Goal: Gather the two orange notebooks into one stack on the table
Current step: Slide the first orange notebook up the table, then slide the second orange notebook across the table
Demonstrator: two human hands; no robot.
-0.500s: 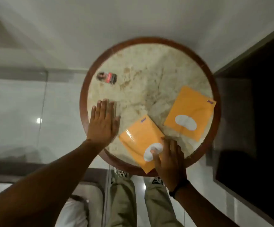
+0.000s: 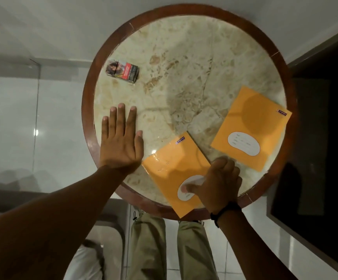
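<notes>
The right hand (image 2: 217,184), at the lower centre-right of the frame, is closed on the near thin orange paper-covered notebook (image 2: 176,170), with the thumb laid across its white oval label and the curled fingers (image 2: 224,164) bunched at its right edge; whether the fingertips have got under the cover I cannot tell. The left hand (image 2: 121,138), left of centre, lies open and flat on the round cream marble table with a brown wooden rim (image 2: 87,110), fingers spread, holding nothing and just clear of the notebook's left corner. This near notebook sits tilted at the table's lower edge, one corner hanging past the rim toward the person's legs. The second flat orange notebook (image 2: 253,128) lies apart from it at the right of the frame, also tilted, its far corner reaching out over the rim. Both look alike: plain orange covers, a white oval name label, a small purple brand mark in one corner. The near one shows a glossy glare, so its cover is probably slick, perhaps plastic-wrapped. I judge them light, thin and floppy, apt to bend if lifted by one corner, and easy to slide on polished stone. The overhanging corner or the right edge offers the best purchase for a pinch. A small red and black printed cardboard packet (image 2: 122,71) lies at the upper left of the table, well clear.
</notes>
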